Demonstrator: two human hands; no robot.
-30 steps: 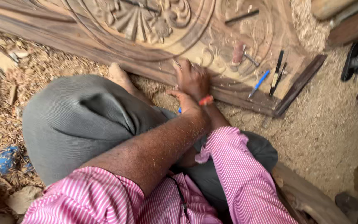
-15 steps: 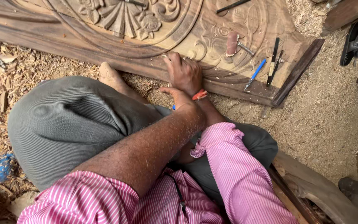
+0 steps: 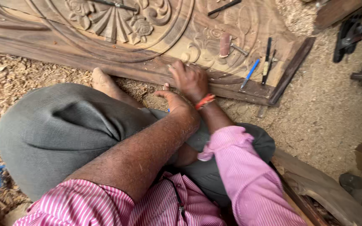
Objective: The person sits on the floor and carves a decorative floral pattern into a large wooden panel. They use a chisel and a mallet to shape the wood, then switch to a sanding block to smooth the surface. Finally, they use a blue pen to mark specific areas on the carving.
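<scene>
A large carved wooden panel (image 3: 147, 42) with flower and scroll relief lies on the ground in front of me. My right hand (image 3: 190, 79), an orange thread on its wrist, rests with bent fingers on the panel's near border. My left hand (image 3: 170, 99) sits just below it at the panel's edge, closed on a small blue-handled tool (image 3: 168, 110) of which only a sliver shows. What lies under the right fingers is hidden. My grey-trousered knee (image 3: 63, 134) and bare foot (image 3: 103, 81) are to the left.
On the panel's right part lie a short brown block with a metal pin (image 3: 225, 44), a blue pen (image 3: 250, 73) and two dark slim tools (image 3: 268, 56). Wood shavings (image 3: 26, 75) cover the ground. A curved timber piece (image 3: 323, 192) is at the lower right.
The view has shifted a little, so the panel sits higher and further left. Both hands stay at the same spot on the panel's near border.
</scene>
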